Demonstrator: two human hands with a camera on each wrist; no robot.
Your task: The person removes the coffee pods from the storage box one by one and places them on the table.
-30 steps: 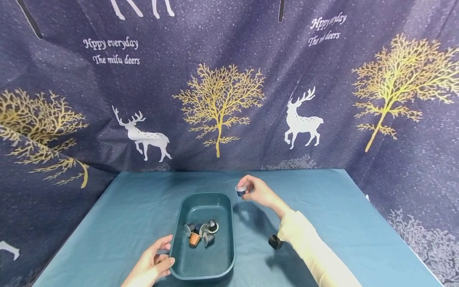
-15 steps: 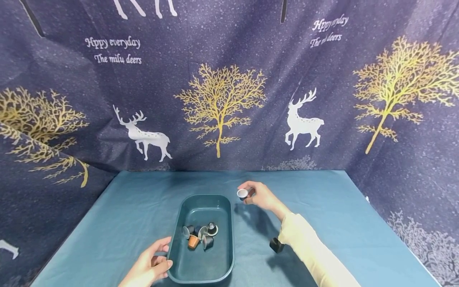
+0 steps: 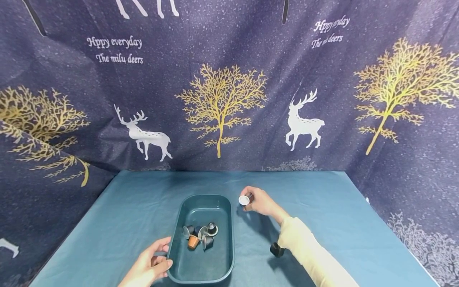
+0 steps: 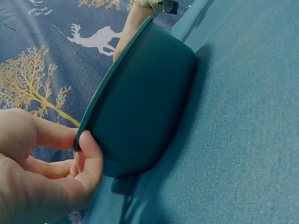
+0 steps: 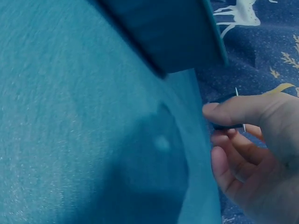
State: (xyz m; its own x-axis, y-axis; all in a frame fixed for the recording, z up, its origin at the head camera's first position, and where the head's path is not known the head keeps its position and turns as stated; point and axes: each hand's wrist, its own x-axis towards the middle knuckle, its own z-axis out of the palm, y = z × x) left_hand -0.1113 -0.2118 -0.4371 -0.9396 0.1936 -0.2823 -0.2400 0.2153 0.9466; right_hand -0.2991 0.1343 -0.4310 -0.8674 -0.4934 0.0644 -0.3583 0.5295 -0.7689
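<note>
My left hand [image 3: 148,261] pinches the left rim of a dark teal tray [image 3: 201,268]; in the left wrist view, thumb and fingers lie on either side of the rim of that tray [image 4: 140,102]. Beyond the tray's right far corner, my right hand [image 3: 264,204] holds a dark coffee capsule [image 3: 244,200] between thumb and fingers, its pale lid facing the head camera. The right wrist view shows the thumb partly covering the capsule [image 5: 228,125]. Inside the tray lie several more capsules: an orange one [image 3: 193,241] among dark ones, one of which [image 3: 212,228] stands lid down.
A teal cloth [image 3: 322,223] covers the table. Behind it hangs a dark blue backdrop [image 3: 229,36] printed with deer and trees. A small black device [image 3: 276,250] sits at the right wrist by the cream sleeve [image 3: 305,247].
My right hand has come down a little toward the table, and the capsule has turned its lid toward the head camera. The left hand keeps its hold on the tray.
</note>
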